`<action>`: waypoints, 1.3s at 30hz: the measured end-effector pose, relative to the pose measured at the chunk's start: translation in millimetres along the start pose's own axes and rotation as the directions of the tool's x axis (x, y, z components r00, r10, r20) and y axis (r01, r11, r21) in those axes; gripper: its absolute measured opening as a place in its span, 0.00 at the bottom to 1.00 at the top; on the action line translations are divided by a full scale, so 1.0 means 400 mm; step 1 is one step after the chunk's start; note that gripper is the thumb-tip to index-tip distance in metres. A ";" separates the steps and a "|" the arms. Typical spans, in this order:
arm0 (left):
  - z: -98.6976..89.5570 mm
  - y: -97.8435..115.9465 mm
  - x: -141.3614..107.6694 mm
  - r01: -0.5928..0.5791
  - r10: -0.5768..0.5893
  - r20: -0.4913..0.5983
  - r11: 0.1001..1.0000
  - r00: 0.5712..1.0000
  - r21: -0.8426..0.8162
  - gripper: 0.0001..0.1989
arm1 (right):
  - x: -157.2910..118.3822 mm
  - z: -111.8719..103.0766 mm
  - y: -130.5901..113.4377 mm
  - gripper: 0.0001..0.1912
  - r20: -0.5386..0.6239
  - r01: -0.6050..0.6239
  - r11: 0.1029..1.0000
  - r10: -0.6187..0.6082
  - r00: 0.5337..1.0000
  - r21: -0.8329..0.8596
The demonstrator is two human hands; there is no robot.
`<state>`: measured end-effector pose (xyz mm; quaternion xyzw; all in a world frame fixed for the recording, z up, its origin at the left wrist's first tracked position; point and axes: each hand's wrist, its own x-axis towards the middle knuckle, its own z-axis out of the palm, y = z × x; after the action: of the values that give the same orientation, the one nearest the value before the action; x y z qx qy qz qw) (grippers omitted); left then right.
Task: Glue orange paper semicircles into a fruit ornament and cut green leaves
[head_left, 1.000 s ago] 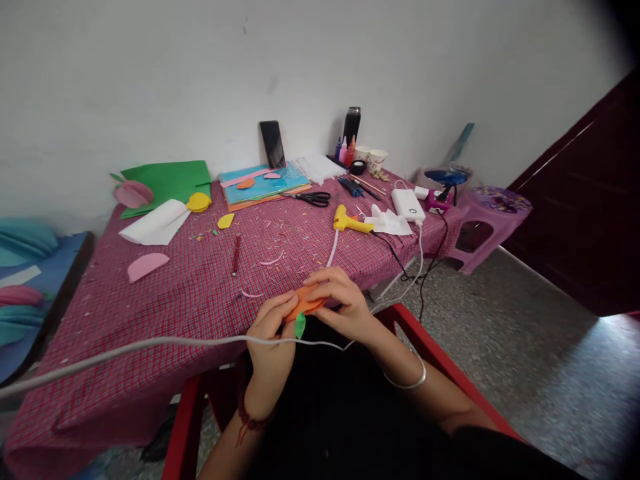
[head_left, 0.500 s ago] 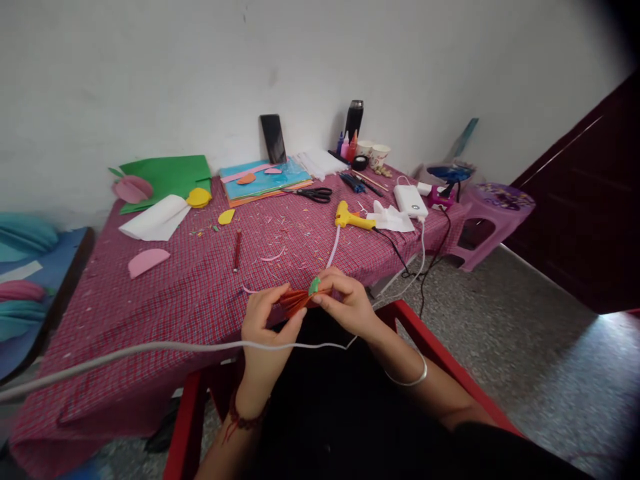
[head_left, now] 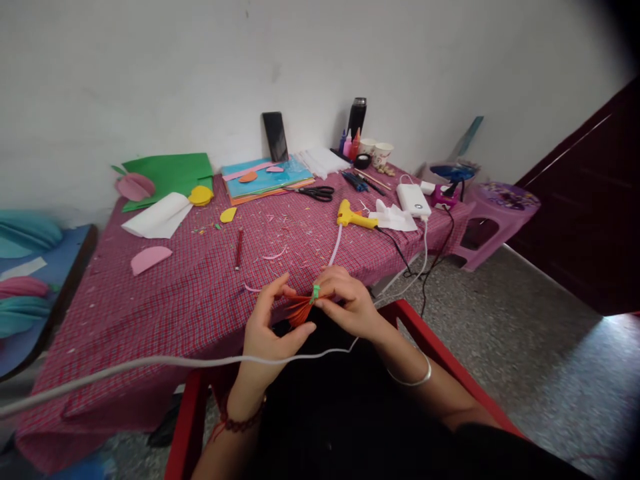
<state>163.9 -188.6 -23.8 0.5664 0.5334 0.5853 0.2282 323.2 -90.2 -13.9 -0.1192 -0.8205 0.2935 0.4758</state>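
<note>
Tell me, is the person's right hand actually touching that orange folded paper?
Touching. The head view shows the right hand pinching the orange folded paper beside the small green piece.

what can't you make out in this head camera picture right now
Orange paper, right end: head view, hidden by the right hand.
Front cable, left end: head view, cut off by the left edge.
Flask, base: head view, behind the small bottles.
White box, markings: head view, too small.
</note>
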 end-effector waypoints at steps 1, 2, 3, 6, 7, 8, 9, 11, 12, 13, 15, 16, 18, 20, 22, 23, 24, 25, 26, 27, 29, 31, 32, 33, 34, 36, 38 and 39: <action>-0.003 0.004 0.002 -0.013 0.013 0.010 0.999 1.000 0.032 0.26 | 0.002 -0.003 -0.003 0.04 0.033 0.024 0.999 -0.022 0.999 -0.048; -0.006 0.008 0.005 -0.029 0.028 0.014 0.997 0.999 0.076 0.19 | 0.004 -0.006 -0.006 0.04 0.070 0.044 0.994 -0.037 0.997 -0.098; -0.008 0.010 0.008 -0.045 0.044 0.017 0.991 0.999 0.124 0.11 | 0.005 -0.008 -0.010 0.04 0.107 0.058 0.988 -0.043 0.993 -0.141; -0.015 0.008 0.017 -0.069 0.060 0.045 0.971 0.997 0.228 0.02 | 0.009 -0.016 -0.019 0.04 0.176 0.080 0.968 -0.038 0.984 -0.239; -0.017 0.004 0.019 -0.067 0.055 0.057 0.969 0.997 0.239 0.04 | 0.010 -0.017 -0.022 0.04 0.185 0.084 0.961 -0.036 0.982 -0.262; -0.018 -0.001 0.020 -0.064 0.050 0.063 0.969 0.997 0.238 0.04 | 0.010 -0.019 -0.024 0.04 0.187 0.085 0.957 -0.033 0.982 -0.277; -0.018 -0.007 0.020 -0.063 0.051 0.058 0.972 0.997 0.227 0.04 | 0.011 -0.022 -0.026 0.04 0.186 0.082 0.957 -0.031 0.982 -0.279; -0.015 -0.019 0.017 -0.076 0.074 0.018 0.982 0.997 0.173 0.03 | 0.010 -0.027 -0.028 0.02 0.167 0.066 0.970 -0.027 0.986 -0.236; -0.011 -0.025 0.015 -0.078 0.080 -0.005 0.987 0.997 0.137 0.02 | 0.009 -0.031 -0.028 0.03 0.147 0.051 0.979 -0.022 0.989 -0.197; -0.007 -0.030 0.012 -0.074 0.077 -0.028 0.993 0.997 0.094 0.02 | 0.007 -0.034 -0.027 0.07 0.122 0.036 0.987 -0.018 0.992 -0.153; 0.004 -0.038 0.005 -0.024 0.022 -0.068 1.000 0.997 -0.019 0.02 | 0.004 -0.041 -0.024 0.17 0.071 0.009 0.996 -0.003 0.997 -0.086; 0.010 -0.041 0.002 0.010 -0.017 -0.084 0.996 0.996 -0.086 0.03 | 0.002 -0.043 -0.022 0.19 0.051 -0.001 0.998 0.004 0.999 -0.071; 0.021 -0.047 -0.005 0.054 -0.082 -0.120 0.975 0.989 -0.217 0.04 | 0.001 -0.044 -0.019 0.21 0.033 -0.015 0.997 0.018 0.999 -0.070; 0.032 -0.051 -0.010 0.069 -0.120 -0.149 0.948 0.982 -0.310 0.05 | 0.002 -0.039 -0.017 0.18 0.025 -0.024 0.997 0.026 0.999 -0.079; 0.042 -0.054 -0.013 0.068 -0.144 -0.181 0.927 0.973 -0.370 0.05 | 0.005 -0.030 -0.017 0.14 0.014 -0.030 0.998 0.031 0.999 -0.061; 0.047 -0.054 -0.015 0.070 -0.155 -0.190 0.917 0.969 -0.392 0.05 | 0.006 -0.024 -0.017 0.12 0.009 -0.034 0.999 0.035 0.999 -0.041; 0.051 -0.054 -0.016 0.070 -0.164 -0.197 0.908 0.967 -0.413 0.05 | 0.007 -0.019 -0.016 0.09 0.004 -0.042 0.999 0.042 0.999 -0.015; 0.055 -0.054 -0.017 0.071 -0.172 -0.198 0.899 0.965 -0.433 0.05 | 0.007 -0.014 -0.015 0.07 0.002 -0.055 0.998 0.055 0.998 0.015; 0.059 -0.054 -0.017 0.073 -0.177 -0.194 0.890 0.965 -0.451 0.05 | 0.007 -0.009 -0.013 0.05 0.002 -0.070 0.996 0.070 0.998 0.049; 0.062 -0.053 -0.017 0.076 -0.182 -0.187 0.883 0.965 -0.464 0.05 | 0.006 -0.005 -0.012 0.04 0.001 -0.091 0.992 0.092 0.996 0.085; 0.063 -0.054 -0.015 0.079 -0.187 -0.181 0.875 0.966 -0.477 0.06 | 0.003 0.001 -0.008 0.02 0.000 -0.136 0.980 0.137 0.991 0.149; 0.056 -0.056 -0.011 0.105 -0.195 -0.146 0.876 0.970 -0.471 0.07 | 0.001 0.004 -0.005 0.04 -0.003 -0.167 0.970 0.170 0.985 0.175; 0.048 -0.057 -0.008 0.131 -0.198 -0.101 0.878 0.975 -0.461 0.08 | 0.000 0.004 -0.004 0.05 -0.004 -0.172 0.970 0.176 0.984 0.170; 0.038 -0.059 -0.005 0.162 -0.200 -0.038 0.878 0.979 -0.450 0.08 | 0.000 0.004 -0.003 0.06 -0.003 -0.171 0.972 0.174 0.985 0.162; 0.027 -0.061 -0.002 0.195 -0.197 0.041 0.877 0.980 -0.439 0.09 | 0.000 0.003 -0.003 0.06 -0.002 -0.166 0.974 0.168 0.986 0.153; 0.002 -0.067 0.003 0.239 -0.171 0.190 0.865 0.967 -0.440 0.13 | 0.001 0.000 -0.004 0.08 0.001 -0.152 0.978 0.153 0.988 0.141; -0.020 -0.074 0.006 0.260 -0.132 0.285 0.841 0.949 -0.475 0.17 | 0.002 -0.005 -0.006 0.10 0.021 -0.143 0.981 0.142 0.990 0.131; -0.028 -0.076 0.007 0.270 -0.119 0.317 0.829 0.941 -0.490 0.18 | 0.002 -0.007 -0.007 0.11 0.044 -0.143 0.982 0.139 0.989 0.125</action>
<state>142.8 -180.2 -47.2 0.4991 0.3713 0.5987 0.5046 325.4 -90.9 -10.6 -0.1413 -0.7977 0.3803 0.4461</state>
